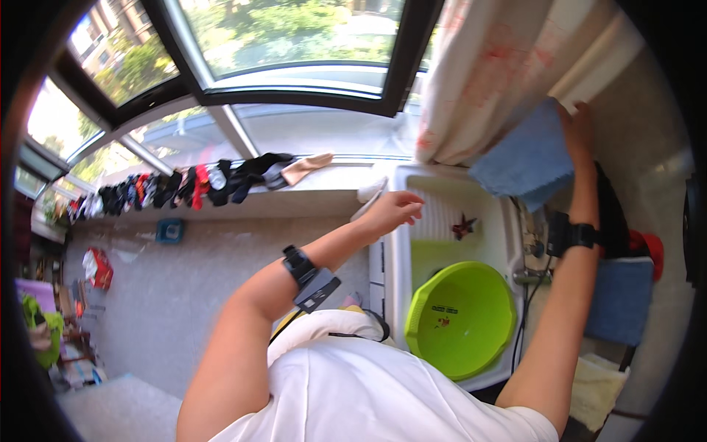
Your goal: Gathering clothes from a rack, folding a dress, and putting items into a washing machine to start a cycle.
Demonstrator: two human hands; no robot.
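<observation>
My left hand (393, 212) hangs above the left rim of a white laundry sink (399, 259), fingers loosely bent and apart with nothing in them. At the upper right, my right hand (577, 130) grips the edge of a blue cloth (525, 152) near its top corner. The cloth spreads down to the left, in front of the curtain's lower end and past the sink's back right corner. Inside the sink a green plastic basin (464, 326) sits tilted. A ribbed washboard slope (433, 207) forms the far part of the sink, with a small dark red item (464, 227) on it.
A faucet (533, 277) and dark hoses run along the sink's right side. More cloths, one blue (618, 298) and one pale yellow (596, 389), hang at the right. Several socks (221, 179) line the windowsill beside a patterned curtain (486, 72). A blue container (169, 230) stands on the floor.
</observation>
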